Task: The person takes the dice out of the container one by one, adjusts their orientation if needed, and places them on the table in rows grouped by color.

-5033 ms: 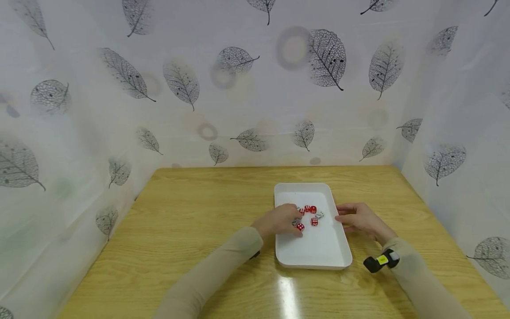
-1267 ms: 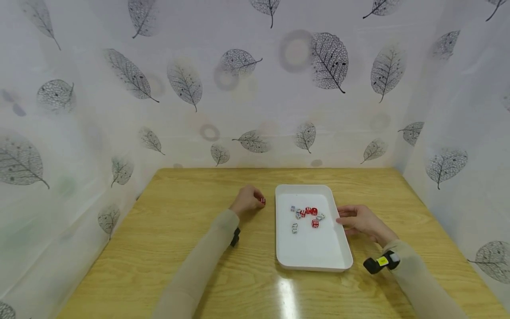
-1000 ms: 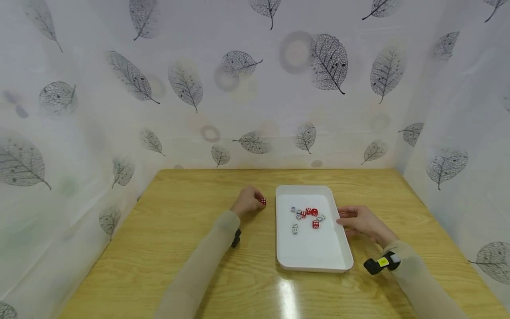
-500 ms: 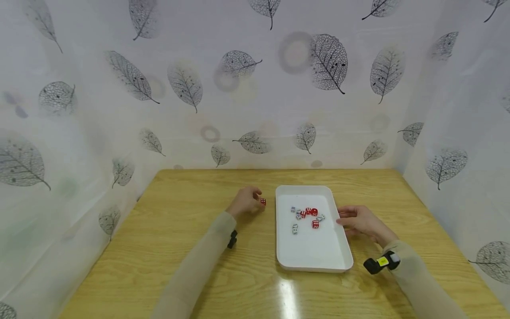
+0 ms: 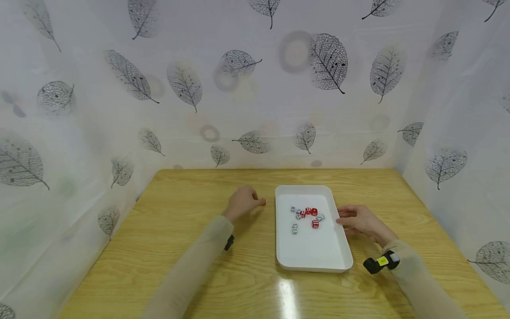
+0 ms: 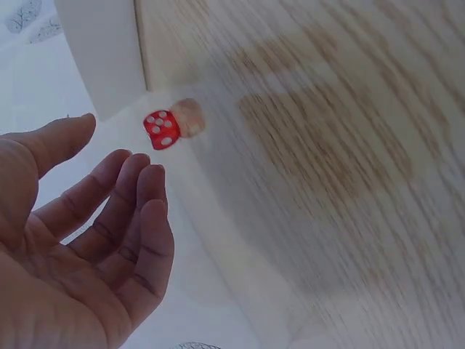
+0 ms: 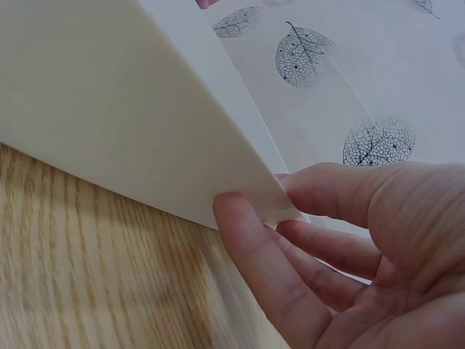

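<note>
Now loose, the left grip (image 5: 241, 203) has released 1 red die (image 6: 160, 129); the relaxed right grip (image 5: 361, 221) still touches the tray (image 5: 314, 250).

This is a small booth around a tabletop (image 5: 195, 190). Pale sheets (image 5: 263, 108) go up like walls behind it and on both sides. Gray leaves (image 5: 328, 60) are printed on the sheets. The tabletop looks like yellow wood, with a shiny streak of light (image 5: 287, 299). Little black cameras (image 5: 373, 265) on both sleeves (image 5: 420, 283) make it look like a filming spot. I can't tell if it's in a home or an office.
</note>
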Demonstrator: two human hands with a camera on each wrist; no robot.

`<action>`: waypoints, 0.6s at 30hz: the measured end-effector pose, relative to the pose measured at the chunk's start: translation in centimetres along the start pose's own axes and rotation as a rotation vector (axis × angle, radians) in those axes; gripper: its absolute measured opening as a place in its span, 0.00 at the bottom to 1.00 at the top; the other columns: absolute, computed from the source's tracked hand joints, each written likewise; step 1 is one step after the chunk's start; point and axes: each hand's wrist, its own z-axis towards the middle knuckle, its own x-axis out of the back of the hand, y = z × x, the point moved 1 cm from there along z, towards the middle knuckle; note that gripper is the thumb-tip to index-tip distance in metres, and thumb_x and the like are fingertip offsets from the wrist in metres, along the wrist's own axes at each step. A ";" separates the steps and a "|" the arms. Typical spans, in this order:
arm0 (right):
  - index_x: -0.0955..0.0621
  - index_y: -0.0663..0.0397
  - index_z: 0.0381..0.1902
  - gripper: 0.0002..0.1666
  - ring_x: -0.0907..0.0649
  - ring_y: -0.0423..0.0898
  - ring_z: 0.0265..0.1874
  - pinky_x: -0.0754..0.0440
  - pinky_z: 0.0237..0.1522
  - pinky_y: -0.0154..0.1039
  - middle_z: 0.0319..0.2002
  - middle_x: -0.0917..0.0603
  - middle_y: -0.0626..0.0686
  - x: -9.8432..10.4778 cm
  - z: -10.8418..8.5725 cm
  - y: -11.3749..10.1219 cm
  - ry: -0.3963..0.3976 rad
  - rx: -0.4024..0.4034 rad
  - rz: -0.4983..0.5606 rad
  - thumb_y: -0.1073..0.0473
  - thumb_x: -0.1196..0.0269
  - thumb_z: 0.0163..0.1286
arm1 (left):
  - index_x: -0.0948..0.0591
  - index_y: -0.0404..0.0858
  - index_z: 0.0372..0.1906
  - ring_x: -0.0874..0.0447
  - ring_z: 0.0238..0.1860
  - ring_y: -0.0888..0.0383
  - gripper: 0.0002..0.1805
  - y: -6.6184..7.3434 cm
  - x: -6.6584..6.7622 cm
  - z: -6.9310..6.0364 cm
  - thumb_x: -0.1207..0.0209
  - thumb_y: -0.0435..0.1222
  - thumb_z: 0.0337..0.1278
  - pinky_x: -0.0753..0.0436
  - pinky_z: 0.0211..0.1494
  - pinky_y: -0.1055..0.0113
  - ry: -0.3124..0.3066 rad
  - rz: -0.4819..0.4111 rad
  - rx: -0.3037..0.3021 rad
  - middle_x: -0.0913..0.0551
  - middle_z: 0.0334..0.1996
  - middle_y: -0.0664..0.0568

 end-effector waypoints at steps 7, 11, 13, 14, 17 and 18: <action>0.35 0.72 0.68 0.36 0.15 0.45 0.41 0.13 0.42 0.44 0.57 0.24 0.68 0.1 0.1 0.0 -0.003 0.003 0.000 0.60 0.36 0.68 | 0.16 0.41 0.28 0.25 0.25 0.61 0.13 1.5 -0.5 -0.4 0.37 0.46 0.61 0.25 0.29 0.69 0.006 0.015 -0.072 0.18 0.26 0.55; 0.35 0.72 0.68 0.36 0.15 0.45 0.41 0.13 0.42 0.45 0.58 0.25 0.69 0.0 0.0 0.0 0.001 0.001 0.001 0.61 0.36 0.68 | 0.14 0.40 0.39 0.19 0.34 0.58 0.13 2.6 -1.0 -0.7 0.38 0.47 0.61 0.19 0.39 0.64 0.032 -0.027 -0.090 0.14 0.35 0.53; 0.35 0.72 0.68 0.35 0.15 0.45 0.41 0.13 0.42 0.45 0.58 0.25 0.70 -0.1 0.0 0.0 0.000 -0.001 0.003 0.61 0.36 0.68 | 0.14 0.38 0.44 0.17 0.39 0.56 0.16 3.3 -1.2 -0.9 0.37 0.46 0.61 0.17 0.45 0.60 0.046 -0.057 -0.100 0.13 0.41 0.50; 0.35 0.71 0.68 0.35 0.15 0.45 0.41 0.13 0.42 0.45 0.58 0.25 0.70 -0.1 0.0 0.0 0.003 -0.004 0.005 0.61 0.36 0.68 | 0.15 0.38 0.45 0.16 0.40 0.54 0.16 3.6 -1.4 -0.9 0.37 0.46 0.61 0.17 0.46 0.59 0.053 -0.060 -0.110 0.13 0.43 0.49; 0.35 0.72 0.68 0.35 0.16 0.45 0.41 0.13 0.42 0.45 0.58 0.25 0.70 -0.1 0.0 -0.1 0.003 -0.004 0.001 0.62 0.37 0.68 | 0.15 0.37 0.48 0.16 0.43 0.53 0.19 4.5 -1.8 -1.0 0.37 0.46 0.61 0.17 0.50 0.58 0.078 -0.028 -0.159 0.13 0.47 0.47; 0.35 0.72 0.68 0.35 0.16 0.45 0.41 0.13 0.42 0.45 0.58 0.25 0.70 -0.1 0.0 -0.1 0.003 -0.002 0.000 0.61 0.37 0.68 | 0.16 0.36 0.49 0.15 0.44 0.53 0.19 4.9 -1.9 -0.9 0.37 0.46 0.61 0.17 0.51 0.59 0.084 -0.016 -0.178 0.13 0.48 0.47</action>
